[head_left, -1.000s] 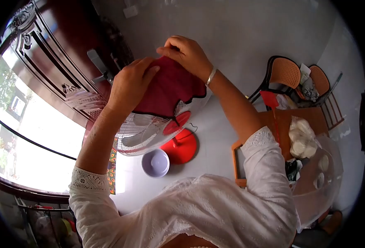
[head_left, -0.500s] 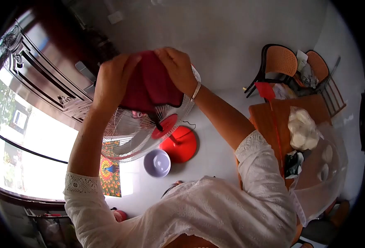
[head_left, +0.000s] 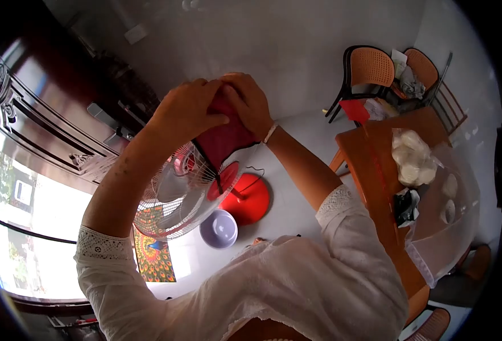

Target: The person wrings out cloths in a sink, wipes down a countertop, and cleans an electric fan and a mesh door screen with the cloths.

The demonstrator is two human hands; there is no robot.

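A dark red cloth with a black edge hangs over the upper part of a standing fan, whose white wire grille shows below it. My left hand lies on the cloth's left upper side, fingers bent over the top and thumb across its front. Close beside it, my right hand grips the upper right of the cloth, its fingers curled over the top edge. Beneath the grille stands the fan's round red base. The far side of the cloth is hidden.
A lilac bowl stands on the floor by the fan base. To the right is a wooden table with a plastic bag of pale round items. Chairs stand behind it. A peacock-patterned mat lies at left.
My left hand has shifted right, nearer my right hand, and less of the cloth now shows. More of the grille's left side is uncovered. The view has turned slightly.
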